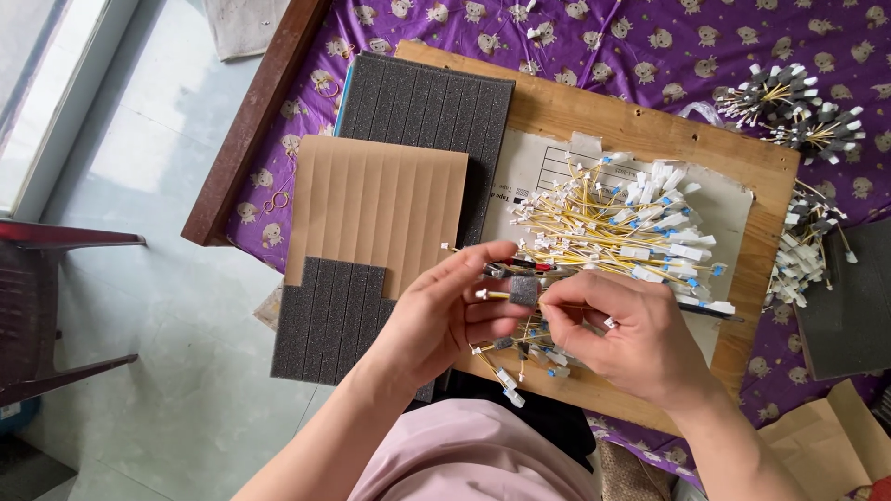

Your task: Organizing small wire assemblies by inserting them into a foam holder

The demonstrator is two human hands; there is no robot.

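- A pink lap (473, 464) is seen nearest.
- A foam piece (524, 290) on wires is pinched by the left hand (436, 320).
- A wire (566, 304) is pinched by the right hand (631, 334).
- More wires (622, 227) are heaped on the board (742, 167).

pale tiled floor (139, 278), dark chair (46, 306)
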